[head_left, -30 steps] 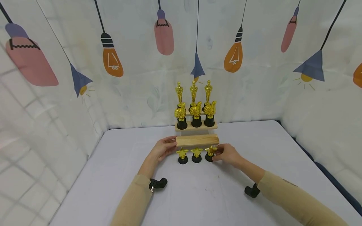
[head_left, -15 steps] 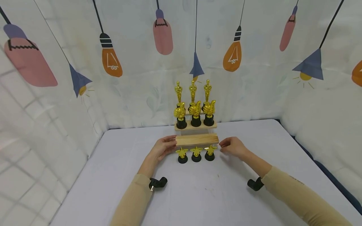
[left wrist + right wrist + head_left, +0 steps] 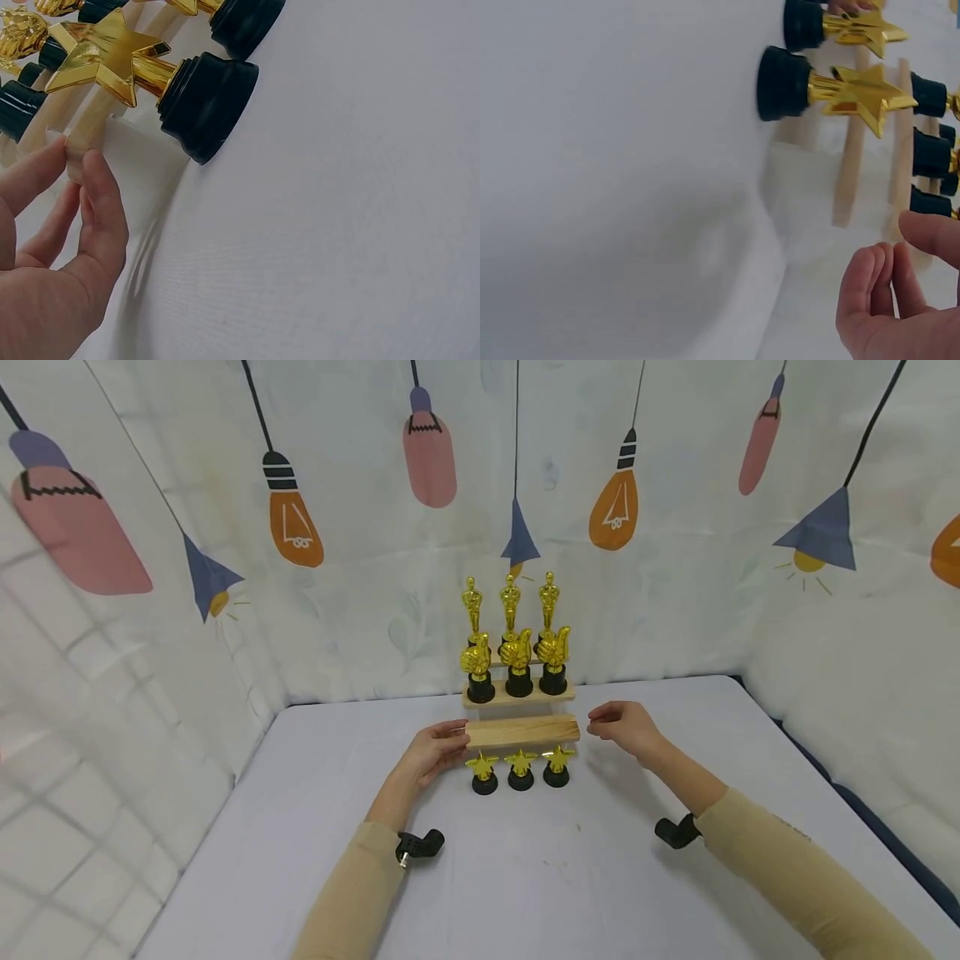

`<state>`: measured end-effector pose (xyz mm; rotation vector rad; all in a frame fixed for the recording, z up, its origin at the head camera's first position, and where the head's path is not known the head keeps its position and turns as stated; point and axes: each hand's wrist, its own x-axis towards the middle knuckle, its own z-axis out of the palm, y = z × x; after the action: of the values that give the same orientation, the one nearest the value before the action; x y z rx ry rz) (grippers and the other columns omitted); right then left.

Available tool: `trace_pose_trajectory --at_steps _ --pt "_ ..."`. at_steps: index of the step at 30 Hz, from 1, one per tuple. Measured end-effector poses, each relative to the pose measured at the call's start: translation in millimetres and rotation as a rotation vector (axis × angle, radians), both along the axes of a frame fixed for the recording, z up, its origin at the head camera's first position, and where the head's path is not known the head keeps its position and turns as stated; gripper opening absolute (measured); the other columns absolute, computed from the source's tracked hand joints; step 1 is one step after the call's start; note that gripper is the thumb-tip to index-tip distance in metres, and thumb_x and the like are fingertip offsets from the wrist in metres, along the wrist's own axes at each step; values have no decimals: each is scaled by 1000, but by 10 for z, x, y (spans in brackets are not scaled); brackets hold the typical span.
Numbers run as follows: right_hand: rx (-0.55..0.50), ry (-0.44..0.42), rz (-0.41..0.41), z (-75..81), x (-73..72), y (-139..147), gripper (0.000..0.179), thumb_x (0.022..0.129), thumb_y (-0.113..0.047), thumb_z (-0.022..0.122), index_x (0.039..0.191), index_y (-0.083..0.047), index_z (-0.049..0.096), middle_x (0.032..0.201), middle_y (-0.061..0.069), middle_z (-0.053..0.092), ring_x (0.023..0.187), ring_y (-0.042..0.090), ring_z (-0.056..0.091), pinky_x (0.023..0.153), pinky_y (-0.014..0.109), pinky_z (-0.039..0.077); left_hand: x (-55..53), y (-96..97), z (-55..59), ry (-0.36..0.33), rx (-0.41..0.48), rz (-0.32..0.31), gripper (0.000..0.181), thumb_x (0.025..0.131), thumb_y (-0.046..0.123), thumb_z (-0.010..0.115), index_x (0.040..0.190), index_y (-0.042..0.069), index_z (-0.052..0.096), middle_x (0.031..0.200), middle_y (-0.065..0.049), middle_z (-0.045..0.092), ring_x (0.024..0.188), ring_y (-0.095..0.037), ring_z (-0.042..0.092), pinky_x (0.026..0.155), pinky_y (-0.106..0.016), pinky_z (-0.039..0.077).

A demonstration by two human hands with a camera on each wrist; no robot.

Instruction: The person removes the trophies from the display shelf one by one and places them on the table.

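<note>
My left hand [image 3: 431, 755] pinches the left end of a bare wooden board [image 3: 522, 731], the lowest step of a tiered display stand. The left wrist view shows the board's end [image 3: 82, 146] between thumb and fingertips. In front of the board, three gold star trophies on black bases stand in a row: left [image 3: 483, 770], middle [image 3: 521, 768] and right [image 3: 557, 764]. My right hand [image 3: 628, 727] hovers just right of the board, holding nothing, its fingers [image 3: 859, 277] loosely bent. The nearest star trophy [image 3: 866, 97] appears above them in the right wrist view.
Behind the board, a step [image 3: 498, 700] bears three gold thumbs-up trophies [image 3: 517, 652]. Three gold figure statuettes [image 3: 510, 603] stand on the rear step. A lamp-patterned cloth [image 3: 360, 635] hangs behind the white table [image 3: 300, 827].
My right hand has let go of the right star trophy and moved back and rightward, away from it. The left hand has stayed at the board's end.
</note>
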<state>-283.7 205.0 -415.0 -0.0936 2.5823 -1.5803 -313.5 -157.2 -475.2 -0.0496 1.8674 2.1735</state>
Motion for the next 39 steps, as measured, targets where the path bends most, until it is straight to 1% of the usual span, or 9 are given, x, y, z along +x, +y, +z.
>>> trace_pose_trajectory --at_steps 2,8,10,14,17,20,27,36,39 --pt "-39 8 4 46 -41 1 35 98 -11 69 127 8 62 122 21 65 107 31 63 101 52 50 -1 -2 3 4 -3 -3 50 98 2 69 145 -3 53 130 -18 57 98 -18 65 81 -27 59" --pt "-124 26 25 134 -165 -19 39 100 -12 67 132 7 58 127 21 63 117 38 59 97 36 51 0 -9 6 -2 -11 2 50 98 1 69 145 -3 53 132 -19 56 99 -18 65 83 -28 59" --pt "-150 20 25 160 -204 -28 41 100 -13 66 134 7 57 128 20 62 120 40 58 97 35 51 -3 -7 4 -3 -11 3 50 98 1 69 145 -2 54 132 -19 57 100 -19 66 84 -29 59" --pt "-181 18 26 241 -261 -58 43 100 -11 66 137 7 53 133 24 57 118 36 58 102 39 49 -13 3 -1 -2 -12 -5 50 98 1 69 145 -1 54 131 -17 57 101 -19 65 85 -29 59" --pt "-199 20 38 321 -271 -101 46 100 -10 66 139 8 51 139 27 52 118 32 57 108 45 45 -14 6 0 3 -13 -9 50 98 2 68 145 -1 54 129 -17 58 101 -19 65 84 -28 59" --pt "-218 25 46 369 -292 -143 47 101 -8 65 141 9 49 141 28 50 123 35 55 112 48 41 -7 4 10 7 -15 -10 49 98 2 68 146 -2 53 130 -18 58 101 -19 65 84 -28 58" --pt "-228 47 36 407 -380 -225 49 100 -6 64 143 10 47 143 30 47 128 38 50 114 48 38 -6 3 12 -2 -12 -12 50 98 3 69 146 -1 53 136 -20 56 105 -20 66 85 -29 58" --pt "-227 28 16 448 -464 -311 55 98 -8 68 147 7 46 145 25 48 135 40 45 117 54 32 9 -5 -1 -16 -12 1 50 98 3 69 145 0 54 135 -20 57 104 -21 66 84 -29 59" --pt "-217 20 1 456 -483 -350 56 97 -8 70 146 5 47 146 24 48 135 39 44 117 55 33 9 -6 1 -17 -8 0 50 98 2 69 145 0 54 136 -19 57 104 -21 66 84 -29 59"
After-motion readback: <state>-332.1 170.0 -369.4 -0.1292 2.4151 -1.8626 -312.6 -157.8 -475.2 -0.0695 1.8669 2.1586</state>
